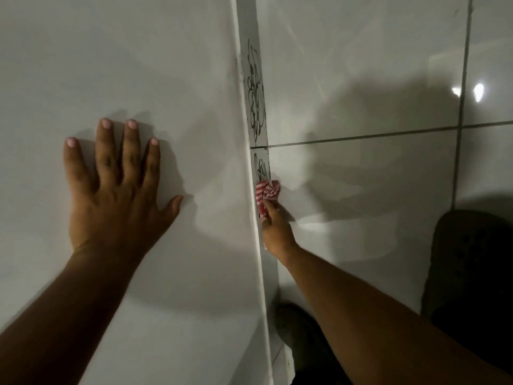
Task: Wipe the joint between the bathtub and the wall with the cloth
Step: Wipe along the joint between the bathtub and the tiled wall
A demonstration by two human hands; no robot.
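Observation:
A red-and-white striped cloth [265, 194] is bunched in my right hand [276, 230], pressed against a narrow strip [256, 87] that runs up the middle of the view. Black scribbled marks cover that strip above the cloth, up to the top third. The strip lies between a broad white smooth surface [138, 65] on the left and glossy grey tiles [361, 79] on the right. My left hand [116, 187] lies flat on the white surface, fingers spread, holding nothing.
Dark grout lines [361, 138] cross the glossy tiles, which carry a bright light reflection [478, 91]. A dark rounded shape [472, 273] sits at the right edge and another dark shape [299, 329] lies low beside my right forearm.

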